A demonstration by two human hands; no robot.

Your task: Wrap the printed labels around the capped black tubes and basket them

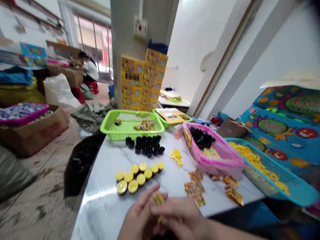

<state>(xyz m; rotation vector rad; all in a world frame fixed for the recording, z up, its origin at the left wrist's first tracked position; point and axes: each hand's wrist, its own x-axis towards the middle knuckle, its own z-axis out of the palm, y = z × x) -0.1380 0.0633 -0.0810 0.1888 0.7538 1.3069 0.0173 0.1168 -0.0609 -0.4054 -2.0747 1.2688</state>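
Yellow-topped cups (141, 179), ten by count, stand grouped on the white marbled tabletop (105, 213). Behind them, a cluster of black cups (149, 146) with no yellow on top. Judgement: the yellow-topped group is further along, the black ones less so. Small wrapped pieces (147, 125) lie in the green basket (132, 135) at the far edge, only part of its floor covered; they look like finished work, though this is uncertain.

Piece in work: a small yellow-printed piece (158, 199), at the near edge, between both hands. Left hand (140, 213) curled around it, thumb and fingers closed in; right hand (185, 213) pinching over it. Something dark below, too blurred to name. This one seems part-way.

Much appears left: flat printed wrappers (195, 188) right of the hands, loose yellow pieces (177, 155) mid-table, black pieces (201, 137) in the pink basket (220, 163), many more yellow parts (260, 163) in the blue basket (300, 193).

Room: printed yellow boxes (132, 83) stacked against a grey pillar; colourful blue cartons (280, 130) at right. Left, stained tiled floor (45, 173), sacks, a cardboard box (35, 133); another person (92, 70) farther back near a bright barred opening.
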